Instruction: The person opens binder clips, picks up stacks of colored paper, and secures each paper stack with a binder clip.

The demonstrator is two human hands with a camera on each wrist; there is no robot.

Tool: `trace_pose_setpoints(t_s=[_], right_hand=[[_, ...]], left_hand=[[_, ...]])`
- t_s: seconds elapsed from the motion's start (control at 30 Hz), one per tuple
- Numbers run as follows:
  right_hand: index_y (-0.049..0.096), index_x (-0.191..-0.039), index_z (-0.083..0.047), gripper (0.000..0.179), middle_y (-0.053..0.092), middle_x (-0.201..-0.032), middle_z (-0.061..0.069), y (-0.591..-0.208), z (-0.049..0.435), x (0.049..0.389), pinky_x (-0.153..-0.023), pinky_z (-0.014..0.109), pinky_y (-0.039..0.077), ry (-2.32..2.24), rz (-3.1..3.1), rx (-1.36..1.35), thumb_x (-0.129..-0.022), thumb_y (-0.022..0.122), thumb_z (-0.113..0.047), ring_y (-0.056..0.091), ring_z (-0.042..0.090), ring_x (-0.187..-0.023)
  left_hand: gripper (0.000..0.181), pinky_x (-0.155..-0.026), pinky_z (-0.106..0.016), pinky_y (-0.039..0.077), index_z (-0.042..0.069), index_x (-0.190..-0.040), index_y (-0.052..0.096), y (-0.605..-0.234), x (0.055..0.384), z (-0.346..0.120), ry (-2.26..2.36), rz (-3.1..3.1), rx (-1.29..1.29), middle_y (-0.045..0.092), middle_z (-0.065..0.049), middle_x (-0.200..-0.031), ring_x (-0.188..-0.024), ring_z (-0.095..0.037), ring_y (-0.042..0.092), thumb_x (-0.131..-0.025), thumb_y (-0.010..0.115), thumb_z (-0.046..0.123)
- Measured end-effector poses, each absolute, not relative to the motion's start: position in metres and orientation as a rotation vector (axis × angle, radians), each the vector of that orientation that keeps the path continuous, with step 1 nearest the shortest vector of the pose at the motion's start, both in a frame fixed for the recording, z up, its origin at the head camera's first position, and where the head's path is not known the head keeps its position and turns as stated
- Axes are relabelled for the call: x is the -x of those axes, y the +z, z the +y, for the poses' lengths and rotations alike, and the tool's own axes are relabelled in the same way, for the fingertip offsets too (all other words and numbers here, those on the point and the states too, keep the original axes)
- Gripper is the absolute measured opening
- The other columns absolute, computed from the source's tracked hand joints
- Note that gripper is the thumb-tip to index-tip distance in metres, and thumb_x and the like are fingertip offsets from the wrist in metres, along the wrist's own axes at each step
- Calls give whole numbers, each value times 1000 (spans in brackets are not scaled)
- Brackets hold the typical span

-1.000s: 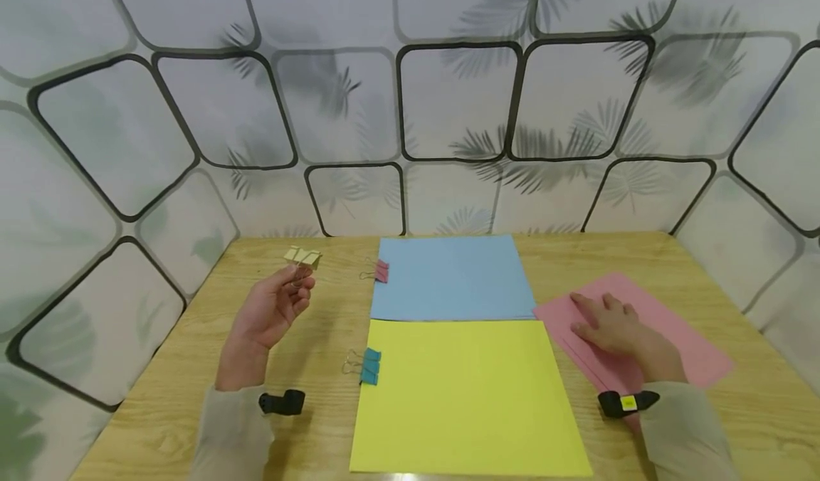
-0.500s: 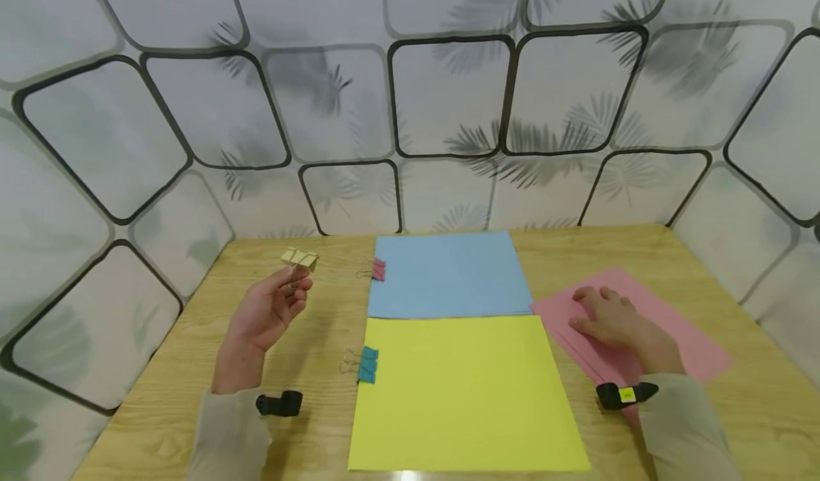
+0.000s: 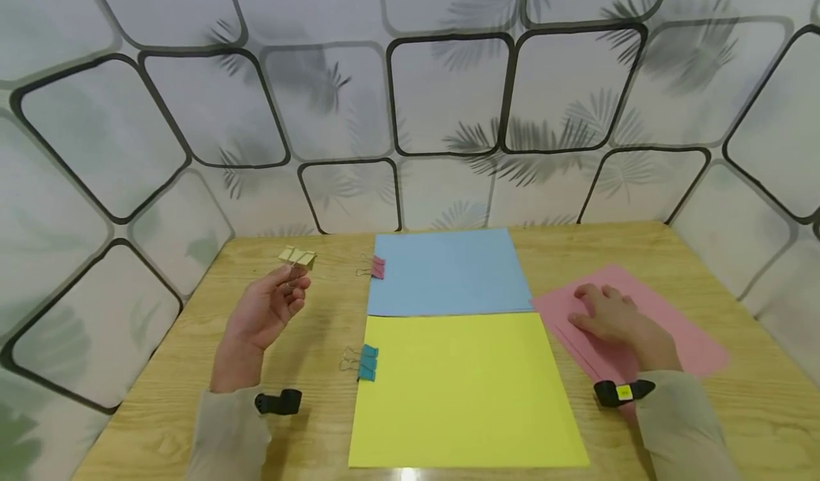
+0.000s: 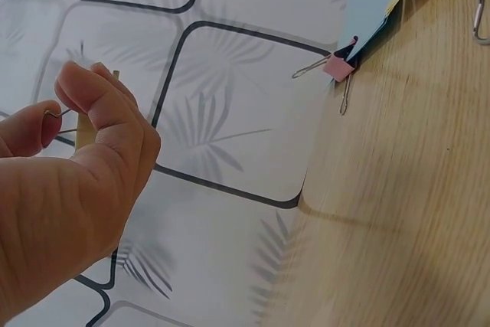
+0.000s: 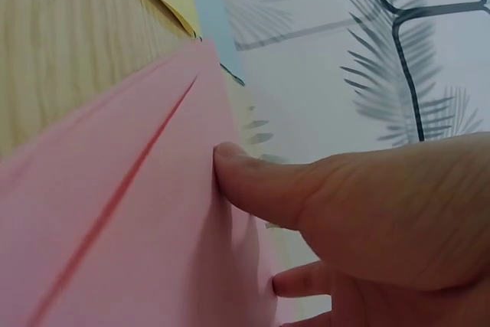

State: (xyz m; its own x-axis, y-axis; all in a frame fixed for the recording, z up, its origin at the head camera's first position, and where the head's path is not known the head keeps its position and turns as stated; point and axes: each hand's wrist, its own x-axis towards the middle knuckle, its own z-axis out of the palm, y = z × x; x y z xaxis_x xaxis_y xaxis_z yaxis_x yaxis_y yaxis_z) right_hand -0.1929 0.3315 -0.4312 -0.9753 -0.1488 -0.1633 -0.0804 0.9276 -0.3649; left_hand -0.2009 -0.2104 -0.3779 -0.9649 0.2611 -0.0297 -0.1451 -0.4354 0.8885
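Observation:
My left hand (image 3: 259,317) is raised at the left of the table, pinching a pale yellow binder clip (image 3: 297,256) by its wire handles. In the left wrist view the thumb and fingers partly hide this binder clip (image 4: 84,132). My right hand (image 3: 618,321) rests its fingertips on a slanted stack of pink paper (image 3: 679,328). The right wrist view has the thumb and fingertips touching the top pink sheet (image 5: 153,212), with sheet edges slightly fanned.
Yellow paper (image 3: 468,395) lies in front, with a teal binder clip (image 3: 368,362) on its left edge. Behind it, blue paper (image 3: 448,271) carries a pink binder clip (image 3: 378,267) on its left side. A patterned backdrop (image 3: 448,97) surrounds the wooden table (image 3: 147,424).
The fingers of my right hand have arched up and drawn in a little on the pink paper. My left hand keeps its pinch on the binder clip. The head view has shifted slightly.

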Motion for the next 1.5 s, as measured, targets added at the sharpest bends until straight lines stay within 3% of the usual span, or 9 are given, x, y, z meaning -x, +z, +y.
trace_pose_setpoints(t_s=[0.23, 0.4, 0.57, 0.9, 1.5], right_hand=[[37, -141, 2, 61, 26, -138, 45, -425, 334, 194, -88, 77, 33, -497, 2845, 31, -100, 56, -38, 29, 69, -118], [35, -146, -1, 61, 26, -140, 48, -431, 342, 195, -92, 80, 29, -464, 2886, 180, -98, 60, -30, 26, 70, -123], [41, -142, 1, 57, 29, -137, 50, -440, 347, 198, -95, 80, 27, -455, 2946, 317, -95, 63, -24, 28, 70, -124], [37, -139, 4, 64, 34, -126, 46, -420, 337, 192, -83, 72, 39, -444, 2826, 19, -97, 59, -39, 35, 68, -110], [39, -138, 0, 58, 30, -123, 45, -426, 343, 195, -76, 67, 38, -484, 2840, -29, -99, 55, -41, 29, 62, -110]], left_hand=[[27, -68, -16, 52, 8, -105, 64, -378, 202, -211, 2477, 1530, -145, 65, -2, -90, -73, -6, 60, -108, 42, 22], [26, -68, -16, 53, 8, -105, 64, -378, 203, -210, 2468, 1526, -140, 65, -3, -90, -73, -5, 60, -108, 43, 22], [26, -68, -16, 53, 8, -105, 64, -378, 204, -209, 2458, 1535, -131, 65, -3, -90, -73, -5, 60, -108, 43, 23], [25, -68, -16, 53, 9, -105, 64, -376, 202, -209, 2461, 1548, -93, 65, -3, -90, -73, -6, 60, -108, 43, 23], [26, -70, -17, 54, 8, -107, 64, -376, 200, -215, 2470, 1491, -142, 66, -3, -92, -75, -7, 61, -108, 42, 23]])
